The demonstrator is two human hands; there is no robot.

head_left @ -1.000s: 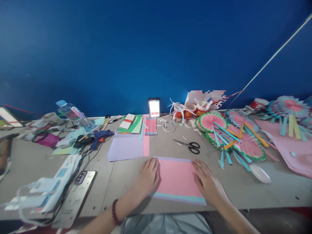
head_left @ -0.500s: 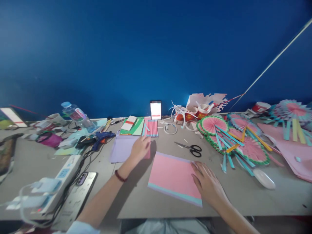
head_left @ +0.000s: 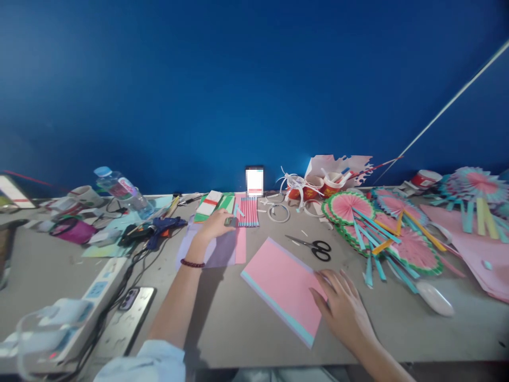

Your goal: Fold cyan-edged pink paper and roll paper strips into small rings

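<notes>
A pink sheet [head_left: 280, 289] with a light-blue strip along its lower edge lies tilted on the grey table. My right hand [head_left: 338, 302] rests at its right edge, fingers spread. My left hand [head_left: 217, 225] is over the far end of the purple paper [head_left: 220, 252], beside the green sheets [head_left: 228, 203]. Its fingers are bent, and whether they hold anything is too small to tell. A pleated pink and blue paper [head_left: 248, 212] lies just right of that hand. Black-handled scissors [head_left: 318, 249] lie beyond the pink sheet.
Paper fans [head_left: 350, 207] and a white spoon [head_left: 435, 298] are at the right. Red cups [head_left: 332, 185] stand at the back. A bottle [head_left: 123, 191], a blue glue gun [head_left: 163, 228], a power strip [head_left: 93, 297] and a phone [head_left: 133, 318] are at the left.
My left hand has moved left and away from me, towards the green sheets. The pink sheet has turned clockwise under my right hand, which stays at its right edge.
</notes>
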